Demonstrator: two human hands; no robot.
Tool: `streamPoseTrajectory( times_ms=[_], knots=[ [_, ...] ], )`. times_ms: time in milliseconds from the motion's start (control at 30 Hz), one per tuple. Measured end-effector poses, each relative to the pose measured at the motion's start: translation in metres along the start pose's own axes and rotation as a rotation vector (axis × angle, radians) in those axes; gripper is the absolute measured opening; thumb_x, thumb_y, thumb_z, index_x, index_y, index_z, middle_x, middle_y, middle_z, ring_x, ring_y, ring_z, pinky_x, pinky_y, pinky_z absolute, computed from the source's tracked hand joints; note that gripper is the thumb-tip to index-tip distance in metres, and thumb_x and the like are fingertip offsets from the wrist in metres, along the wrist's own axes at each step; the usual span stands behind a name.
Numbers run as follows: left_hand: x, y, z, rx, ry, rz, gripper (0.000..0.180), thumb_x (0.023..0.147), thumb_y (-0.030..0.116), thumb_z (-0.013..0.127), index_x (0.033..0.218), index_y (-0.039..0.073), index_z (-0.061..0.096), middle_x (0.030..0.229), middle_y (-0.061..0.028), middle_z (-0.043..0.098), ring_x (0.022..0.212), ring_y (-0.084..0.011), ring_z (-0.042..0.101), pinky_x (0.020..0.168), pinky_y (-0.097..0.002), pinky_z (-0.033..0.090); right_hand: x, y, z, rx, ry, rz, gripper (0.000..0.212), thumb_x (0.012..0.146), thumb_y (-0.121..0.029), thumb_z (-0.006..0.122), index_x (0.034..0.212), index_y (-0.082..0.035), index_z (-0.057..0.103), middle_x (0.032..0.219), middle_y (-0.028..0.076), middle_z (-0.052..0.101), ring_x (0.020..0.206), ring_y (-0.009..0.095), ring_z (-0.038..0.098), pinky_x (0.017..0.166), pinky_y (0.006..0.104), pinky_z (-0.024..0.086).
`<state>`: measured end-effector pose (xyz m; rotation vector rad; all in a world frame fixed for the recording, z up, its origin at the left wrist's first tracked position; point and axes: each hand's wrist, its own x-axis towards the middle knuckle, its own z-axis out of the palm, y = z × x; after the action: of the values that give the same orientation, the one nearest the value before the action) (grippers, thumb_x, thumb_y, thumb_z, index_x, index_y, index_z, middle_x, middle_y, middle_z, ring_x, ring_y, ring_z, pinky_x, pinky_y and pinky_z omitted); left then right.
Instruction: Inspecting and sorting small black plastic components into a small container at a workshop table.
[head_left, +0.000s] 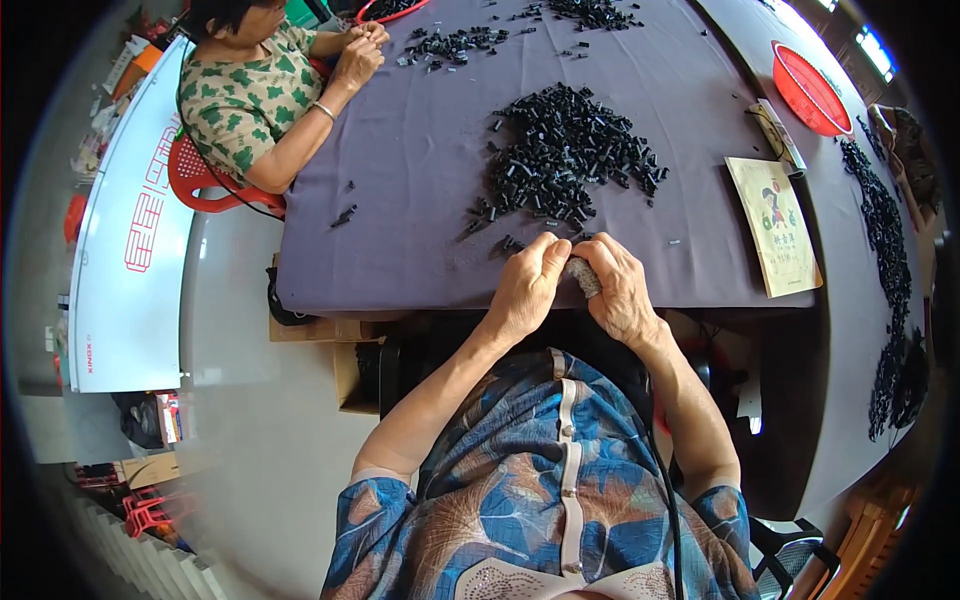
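My left hand (527,288) and my right hand (618,288) meet at the near edge of a table covered in dark purple cloth (420,170). Between them I hold a small grey ribbed piece (582,276), with the fingers of both hands closed around it. Just beyond my hands lies a big heap of small black plastic parts (565,150). A few loose black parts (505,243) lie close to my left hand.
Another person (265,90) in a green patterned top sits at the table's left side on a red chair (200,180), handling black parts (455,42). A yellowish booklet (775,225), a red basket (808,88) and a long line of black parts (885,250) are to the right.
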<state>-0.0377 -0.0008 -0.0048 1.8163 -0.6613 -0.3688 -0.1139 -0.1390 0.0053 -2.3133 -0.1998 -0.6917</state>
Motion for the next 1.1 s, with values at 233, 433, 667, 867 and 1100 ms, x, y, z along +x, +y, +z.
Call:
streamPoseTrajectory(
  times_ms=[233, 433, 667, 867, 1100],
  knots=[
    [-0.004, 0.008, 0.001, -0.022, 0.018, -0.009, 0.04, 0.1, 0.037, 0.041, 0.083, 0.002, 0.049, 0.058, -0.0125, 0.05, 0.051, -0.0253, 0.047, 0.051, -0.0375, 0.039, 0.0, -0.002, 0.003, 0.124, 0.023, 0.098, 0.015, 0.072, 0.001, 0.061, 0.085, -0.004, 0.057, 0.075, 0.011, 0.054, 0.073, 0.034, 0.057, 0.064, 0.0386, 0.046],
    [-0.001, 0.011, -0.01, -0.157, -0.161, -0.077, 0.041, 0.1, 0.039, 0.042, 0.08, 0.004, 0.049, 0.056, -0.0017, 0.044, 0.051, -0.0105, 0.041, 0.048, -0.0283, 0.034, -0.005, 0.006, 0.0, 0.326, -0.058, 0.192, 0.016, 0.078, -0.01, 0.068, 0.086, -0.004, 0.056, 0.076, 0.01, 0.057, 0.065, 0.027, 0.057, 0.061, 0.0331, 0.046],
    [0.0, 0.016, -0.013, -0.533, -0.268, -0.139, 0.034, 0.092, 0.04, 0.058, 0.097, 0.006, 0.063, 0.063, 0.0076, 0.048, 0.05, 0.0008, 0.037, 0.042, -0.016, 0.027, 0.001, -0.006, 0.003, 0.321, -0.004, 0.091, 0.034, 0.08, -0.012, 0.066, 0.11, -0.001, 0.057, 0.09, 0.01, 0.055, 0.076, 0.026, 0.058, 0.066, 0.0339, 0.048],
    [0.005, 0.009, -0.02, -0.63, -0.351, -0.228, 0.036, 0.09, 0.04, 0.061, 0.097, 0.005, 0.064, 0.063, 0.0073, 0.048, 0.046, 0.0001, 0.034, 0.04, -0.017, 0.025, -0.001, -0.008, 0.007, 0.296, 0.092, 0.103, 0.03, 0.08, -0.013, 0.067, 0.106, -0.001, 0.059, 0.099, 0.012, 0.057, 0.081, 0.029, 0.06, 0.07, 0.0337, 0.05],
    [0.009, 0.007, -0.016, -0.958, -0.402, -0.442, 0.03, 0.086, 0.038, 0.066, 0.087, 0.009, 0.062, 0.057, 0.0078, 0.043, 0.041, -0.0012, 0.033, 0.036, -0.0168, 0.024, 0.003, -0.004, 0.009, 0.236, 0.103, 0.04, 0.028, 0.079, -0.007, 0.064, 0.106, -0.001, 0.057, 0.108, 0.015, 0.058, 0.086, 0.032, 0.062, 0.072, 0.0358, 0.051]
  ],
)
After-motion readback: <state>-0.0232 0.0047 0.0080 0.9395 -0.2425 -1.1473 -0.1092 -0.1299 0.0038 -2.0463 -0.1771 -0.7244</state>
